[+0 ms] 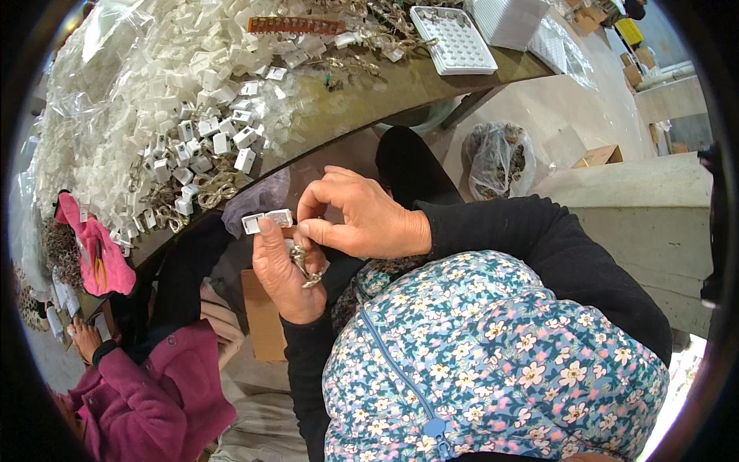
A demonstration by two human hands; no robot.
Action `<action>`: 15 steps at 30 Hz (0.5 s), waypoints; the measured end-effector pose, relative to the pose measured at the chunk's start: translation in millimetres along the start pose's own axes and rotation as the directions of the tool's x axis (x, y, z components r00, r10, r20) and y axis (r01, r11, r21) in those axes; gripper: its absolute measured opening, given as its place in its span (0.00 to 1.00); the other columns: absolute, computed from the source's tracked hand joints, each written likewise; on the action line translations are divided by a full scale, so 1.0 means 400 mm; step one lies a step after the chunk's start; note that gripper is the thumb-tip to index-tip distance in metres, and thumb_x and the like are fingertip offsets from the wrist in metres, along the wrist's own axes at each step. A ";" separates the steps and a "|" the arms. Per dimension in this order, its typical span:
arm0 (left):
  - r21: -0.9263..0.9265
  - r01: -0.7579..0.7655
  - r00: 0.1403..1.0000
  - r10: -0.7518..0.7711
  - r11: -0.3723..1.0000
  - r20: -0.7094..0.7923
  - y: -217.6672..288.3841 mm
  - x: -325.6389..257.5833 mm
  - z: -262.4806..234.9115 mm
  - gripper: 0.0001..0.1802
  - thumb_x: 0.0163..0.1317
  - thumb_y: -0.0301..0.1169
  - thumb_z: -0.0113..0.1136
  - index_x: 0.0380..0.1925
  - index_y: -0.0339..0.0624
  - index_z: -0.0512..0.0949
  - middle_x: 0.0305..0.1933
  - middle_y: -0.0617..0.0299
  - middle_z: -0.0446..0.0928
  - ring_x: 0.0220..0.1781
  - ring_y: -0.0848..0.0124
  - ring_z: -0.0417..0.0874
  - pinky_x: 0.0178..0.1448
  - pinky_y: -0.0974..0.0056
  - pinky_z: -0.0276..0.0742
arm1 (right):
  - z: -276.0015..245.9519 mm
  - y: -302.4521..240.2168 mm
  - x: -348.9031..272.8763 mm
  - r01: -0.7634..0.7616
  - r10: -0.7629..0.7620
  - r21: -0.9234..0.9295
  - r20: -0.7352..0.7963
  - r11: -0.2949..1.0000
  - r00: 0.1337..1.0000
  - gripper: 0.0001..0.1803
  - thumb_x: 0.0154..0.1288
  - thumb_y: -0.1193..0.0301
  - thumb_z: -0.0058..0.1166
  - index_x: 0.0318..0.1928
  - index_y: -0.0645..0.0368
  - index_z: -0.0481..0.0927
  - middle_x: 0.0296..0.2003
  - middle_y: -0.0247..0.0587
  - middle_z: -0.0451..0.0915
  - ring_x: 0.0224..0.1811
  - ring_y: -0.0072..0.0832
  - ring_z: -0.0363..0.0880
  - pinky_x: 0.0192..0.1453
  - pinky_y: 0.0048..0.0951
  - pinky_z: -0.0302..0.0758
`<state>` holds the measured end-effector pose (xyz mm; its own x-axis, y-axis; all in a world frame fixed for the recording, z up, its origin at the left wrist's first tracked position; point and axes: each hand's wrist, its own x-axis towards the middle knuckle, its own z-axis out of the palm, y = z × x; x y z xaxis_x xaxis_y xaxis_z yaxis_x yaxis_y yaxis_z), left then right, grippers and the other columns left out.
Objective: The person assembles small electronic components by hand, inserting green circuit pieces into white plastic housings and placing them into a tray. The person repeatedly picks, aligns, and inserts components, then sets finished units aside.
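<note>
My left hand (pixel 281 269) grips a small white plastic clip (pixel 265 221) between thumb and fingers, and a metal key-ring clasp (pixel 302 263) lies against its palm. My right hand (pixel 360 218) pinches the right end of the same white clip with thumb and forefinger. Both hands are held close together just below the edge of the dark worktable (pixel 400 88). My black sleeves and a blue flowered apron (pixel 477 354) fill the lower right.
A heap of white plastic clips (pixel 177 85) and metal clasps (pixel 212 192) covers the table. A white gridded tray (pixel 454 38) sits at the far end. Another person in a pink coat (pixel 146 393) sits at lower left. A bag of metal parts (pixel 499 158) stands on the floor.
</note>
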<state>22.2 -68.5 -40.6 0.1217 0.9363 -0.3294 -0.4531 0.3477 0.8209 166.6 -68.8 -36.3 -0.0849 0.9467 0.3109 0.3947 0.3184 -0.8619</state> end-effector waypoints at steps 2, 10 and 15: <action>-0.026 0.006 1.000 -0.006 1.000 0.015 0.001 -0.003 -0.002 0.20 0.68 0.49 0.51 0.34 0.42 0.70 0.19 0.68 0.69 0.11 0.84 0.64 0.11 0.78 0.57 | -0.002 -0.005 0.000 -0.033 0.032 0.009 0.010 0.999 0.999 0.10 0.55 0.64 0.57 0.31 0.58 0.78 0.24 0.38 0.79 0.29 0.34 0.77 0.37 0.35 0.71; -0.028 -0.050 0.998 0.049 0.998 -0.028 -0.001 -0.005 0.015 0.18 0.67 0.47 0.52 0.32 0.42 0.70 0.19 0.69 0.70 0.11 0.84 0.64 0.12 0.78 0.55 | -0.008 -0.035 0.011 -0.169 0.159 0.100 0.097 0.980 0.982 0.09 0.55 0.68 0.58 0.31 0.61 0.79 0.24 0.38 0.79 0.28 0.30 0.76 0.34 0.31 0.73; 0.009 -0.089 0.996 0.089 0.996 -0.019 0.000 -0.003 0.013 0.18 0.68 0.47 0.51 0.33 0.42 0.71 0.21 0.68 0.72 0.13 0.84 0.65 0.14 0.78 0.56 | 0.002 -0.031 0.010 -0.181 0.174 0.155 0.057 0.971 0.983 0.07 0.55 0.70 0.59 0.31 0.62 0.79 0.25 0.36 0.78 0.28 0.26 0.75 0.34 0.28 0.72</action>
<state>26.5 -69.4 -37.7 0.0645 0.9625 -0.2637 -0.4537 0.2636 0.8513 160.6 -68.7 -24.7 -0.0666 0.9889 0.1328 0.2573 0.1456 -0.9553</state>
